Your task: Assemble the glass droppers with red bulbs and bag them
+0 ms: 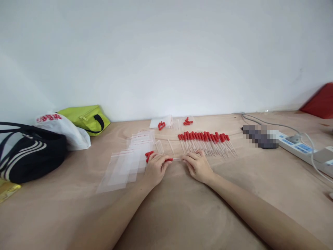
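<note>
Between my hands stretches a thin white stick [177,159] with a red tip [169,159] at its left end. My left hand [156,168] is closed on the red tip, and my right hand [197,166] pinches the other end of the stick. Several loose red tips [149,155] lie just beyond my left fingers. Bare white sticks [159,147] rest behind my hands, one apart from the others. Past my right hand is a row of red-tipped sticks [204,139], red ends toward the wall. Clear zip bags [121,168] overlap to the left of my left hand.
More red tips [161,125] sit near the wall with bags and sticks. At left are a black bag [49,152], a white plastic bag [75,135] and a yellow-green pouch [88,116]. A power strip [303,149] with cables and a blurred dark object [260,136] lie right.
</note>
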Action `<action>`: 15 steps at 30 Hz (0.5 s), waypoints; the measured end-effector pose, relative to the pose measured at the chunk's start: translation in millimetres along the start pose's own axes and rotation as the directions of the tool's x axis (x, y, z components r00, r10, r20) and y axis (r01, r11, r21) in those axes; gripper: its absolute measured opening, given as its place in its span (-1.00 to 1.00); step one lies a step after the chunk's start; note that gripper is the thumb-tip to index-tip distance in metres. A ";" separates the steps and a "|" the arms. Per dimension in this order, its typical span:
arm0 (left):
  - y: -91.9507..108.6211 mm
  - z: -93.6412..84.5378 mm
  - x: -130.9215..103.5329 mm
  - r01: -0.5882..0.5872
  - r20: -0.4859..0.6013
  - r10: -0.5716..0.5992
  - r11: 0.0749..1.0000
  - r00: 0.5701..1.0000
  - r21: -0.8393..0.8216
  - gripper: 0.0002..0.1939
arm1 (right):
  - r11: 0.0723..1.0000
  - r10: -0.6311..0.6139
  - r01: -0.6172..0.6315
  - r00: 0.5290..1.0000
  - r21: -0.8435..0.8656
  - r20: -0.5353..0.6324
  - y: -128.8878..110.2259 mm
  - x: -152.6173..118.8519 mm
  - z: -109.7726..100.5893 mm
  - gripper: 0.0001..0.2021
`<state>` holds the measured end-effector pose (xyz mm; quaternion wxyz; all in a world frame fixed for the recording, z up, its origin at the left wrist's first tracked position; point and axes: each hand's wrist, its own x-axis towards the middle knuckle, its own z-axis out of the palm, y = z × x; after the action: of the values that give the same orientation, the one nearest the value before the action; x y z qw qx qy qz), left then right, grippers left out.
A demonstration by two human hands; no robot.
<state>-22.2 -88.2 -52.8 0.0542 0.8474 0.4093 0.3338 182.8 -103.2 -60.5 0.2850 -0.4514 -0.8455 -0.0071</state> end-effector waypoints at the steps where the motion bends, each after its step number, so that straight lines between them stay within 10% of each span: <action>1: 0.2 -0.1 0.1 0.002 0.001 -0.002 1.000 1.000 -0.003 -0.82 | 1.000 -0.006 0.006 1.000 -0.005 0.001 0.4 -0.2 -0.1 -0.76; 15: 1.6 -0.8 0.4 -0.058 0.063 0.062 0.996 0.996 -0.067 -0.81 | 0.995 -0.087 0.082 0.992 0.053 0.095 6.2 3.9 -4.8 -0.74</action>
<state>-21.4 -89.1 -51.4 0.0850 0.8676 0.3705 0.3206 188.1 -97.9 -56.1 0.2542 -0.4079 -0.8766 0.0236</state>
